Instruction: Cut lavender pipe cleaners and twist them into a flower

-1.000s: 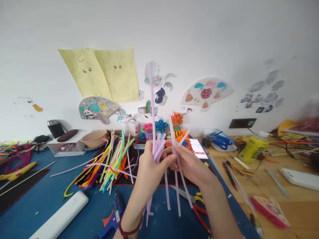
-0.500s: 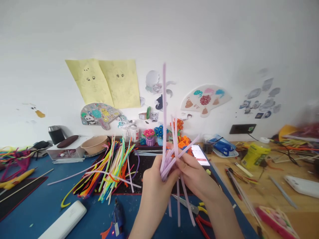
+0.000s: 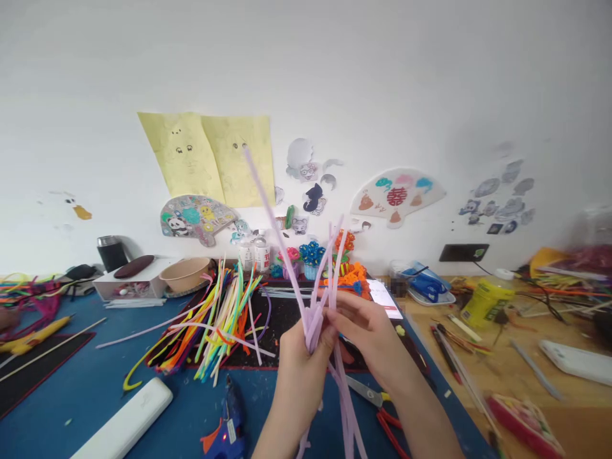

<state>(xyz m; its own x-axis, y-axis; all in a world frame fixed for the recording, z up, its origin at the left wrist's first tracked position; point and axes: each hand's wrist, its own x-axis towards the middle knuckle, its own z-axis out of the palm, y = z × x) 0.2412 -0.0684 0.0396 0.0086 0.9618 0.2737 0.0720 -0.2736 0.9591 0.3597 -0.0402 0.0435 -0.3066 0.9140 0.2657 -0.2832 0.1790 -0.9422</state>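
Observation:
Several light purple pipe cleaners [image 3: 312, 319] are bunched between my two hands, with ends sticking up and more hanging below. My left hand [image 3: 299, 366] is wrapped round the bunch from the left. One long stem leans up and left out of it. On the right, my right hand [image 3: 366, 325] pinches the purple stems with thumb and fingertips; its other fingers are partly hidden behind. Scissors with red and yellow handles [image 3: 391, 421] lie under my right forearm.
A pile of multicoloured pipe cleaners [image 3: 227, 325] lies to the left. A blue glue gun [image 3: 229, 424] and a white case [image 3: 127, 421] are in front. Small pipe-cleaner flower pots [image 3: 313, 255] stand by the wall, near a lit phone [image 3: 385, 299]. A yellow bottle [image 3: 488, 299] stands right.
The long purple stem has swung from upright to leaning left. More stems hang below my hands now. My right hand has shifted slightly down and left; the view has turned a little.

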